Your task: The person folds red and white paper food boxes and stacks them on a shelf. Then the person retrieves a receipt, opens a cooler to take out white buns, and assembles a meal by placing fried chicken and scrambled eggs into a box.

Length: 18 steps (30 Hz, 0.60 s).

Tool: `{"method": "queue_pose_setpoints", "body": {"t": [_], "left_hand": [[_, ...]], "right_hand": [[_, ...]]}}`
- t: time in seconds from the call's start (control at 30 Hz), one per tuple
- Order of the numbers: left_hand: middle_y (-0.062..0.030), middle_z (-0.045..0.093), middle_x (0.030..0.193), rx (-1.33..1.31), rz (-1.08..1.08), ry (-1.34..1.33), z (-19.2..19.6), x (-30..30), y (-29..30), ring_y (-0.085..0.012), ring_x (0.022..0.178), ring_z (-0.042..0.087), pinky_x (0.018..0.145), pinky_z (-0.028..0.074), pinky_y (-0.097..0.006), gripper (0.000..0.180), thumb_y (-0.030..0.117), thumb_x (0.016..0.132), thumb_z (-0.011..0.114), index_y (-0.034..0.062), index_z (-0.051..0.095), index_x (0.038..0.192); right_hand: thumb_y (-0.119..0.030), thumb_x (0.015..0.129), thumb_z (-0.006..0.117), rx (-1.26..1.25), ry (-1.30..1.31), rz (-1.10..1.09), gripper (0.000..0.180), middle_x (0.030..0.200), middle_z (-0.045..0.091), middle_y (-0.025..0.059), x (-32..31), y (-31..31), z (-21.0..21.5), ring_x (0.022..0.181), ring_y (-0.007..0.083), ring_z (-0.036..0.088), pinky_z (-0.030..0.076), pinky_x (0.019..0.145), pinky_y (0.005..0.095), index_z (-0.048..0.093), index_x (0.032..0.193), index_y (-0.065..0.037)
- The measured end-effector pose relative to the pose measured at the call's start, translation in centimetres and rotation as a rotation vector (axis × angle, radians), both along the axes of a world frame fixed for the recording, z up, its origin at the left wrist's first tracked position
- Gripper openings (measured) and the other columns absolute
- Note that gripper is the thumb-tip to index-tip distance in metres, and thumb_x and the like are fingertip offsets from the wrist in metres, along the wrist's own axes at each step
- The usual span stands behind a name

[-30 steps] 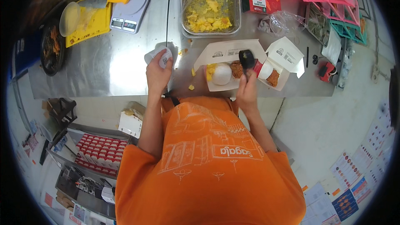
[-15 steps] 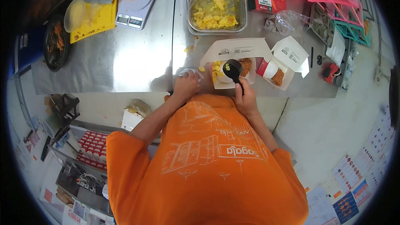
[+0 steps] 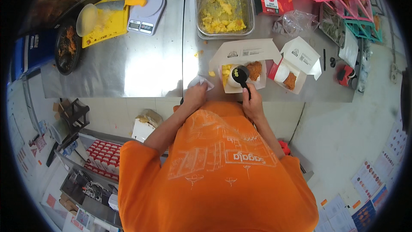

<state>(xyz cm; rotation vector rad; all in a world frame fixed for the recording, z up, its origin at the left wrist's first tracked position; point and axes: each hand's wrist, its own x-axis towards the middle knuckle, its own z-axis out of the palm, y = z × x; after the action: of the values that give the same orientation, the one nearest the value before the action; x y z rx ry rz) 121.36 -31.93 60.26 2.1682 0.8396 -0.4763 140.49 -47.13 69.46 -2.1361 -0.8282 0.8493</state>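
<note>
My right hand (image 3: 253, 105) grips the handle of a black measuring scoop (image 3: 243, 75) with a few yellow-green bits in its bowl. The scoop is over an open paper food box (image 3: 232, 90), which holds yellow scrambled egg (image 3: 226, 73), a white mound that looks like rice (image 3: 232, 81) and a piece of fried chicken (image 3: 255, 70). At the counter's front edge, my left hand (image 3: 195, 96) is closed on a crumpled white cloth (image 3: 207, 84); whether it is cloth or paper is hard to tell. Egg crumbs (image 3: 211, 73) lie beside the box.
A second open box (image 3: 296, 71) with chicken stands to the right. Behind are a tray of scrambled egg (image 3: 224, 31), a red carton (image 3: 273, 2) and a plastic bag (image 3: 296, 23). Leftward sit a scale (image 3: 148, 10), a yellow-handled knife (image 3: 131, 2), a yellow board (image 3: 106, 32) and a black pan (image 3: 68, 50).
The view has shifted a little. My left hand has drawn slightly toward me with the white cloth. The scoop stays over the food box in my right hand.
</note>
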Motion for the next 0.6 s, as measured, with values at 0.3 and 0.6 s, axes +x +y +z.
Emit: {"method": "queue_pose_setpoints", "body": {"t": [0.3, 0.6], "left_hand": [[-0.0227, 0.069, 0.091, -0.177, 0.346, -0.342, 9.0, 4.9, 0.5, -0.039, 0.087, 0.067, 0.079, 0.053, -0.043, 0.032, 0.03, 0.082, 0.076, 0.0054, 0.069, 0.101], [-0.0217, 0.07, 0.101, -0.26, 0.372, -0.275, 4.5, 2.5, 0.9, -0.0386, 0.094, 0.067, 0.084, 0.053, -0.042, 0.029, 0.025, 0.087, 0.068, 0.0028, 0.072, 0.105]], "right_hand": [[-0.016, 0.095, 0.051, -0.187, -0.299, 0.104, 0.022, 0.079, 0.068, 0.0178, 0.0, -0.4, 0.5, 0.069, 0.0382, 0.067, 0.05, 0.062, 0.0457, 0.061, 0.112, -0.005], [-0.013, 0.085, 0.055, -0.398, -0.605, 0.412, 0.012, 0.068, 0.067, 0.0158, -5.0, 5.4, -1.6, 0.06, 0.038, 0.067, 0.054, 0.055, 0.0461, 0.061, 0.082, -0.003]]}}
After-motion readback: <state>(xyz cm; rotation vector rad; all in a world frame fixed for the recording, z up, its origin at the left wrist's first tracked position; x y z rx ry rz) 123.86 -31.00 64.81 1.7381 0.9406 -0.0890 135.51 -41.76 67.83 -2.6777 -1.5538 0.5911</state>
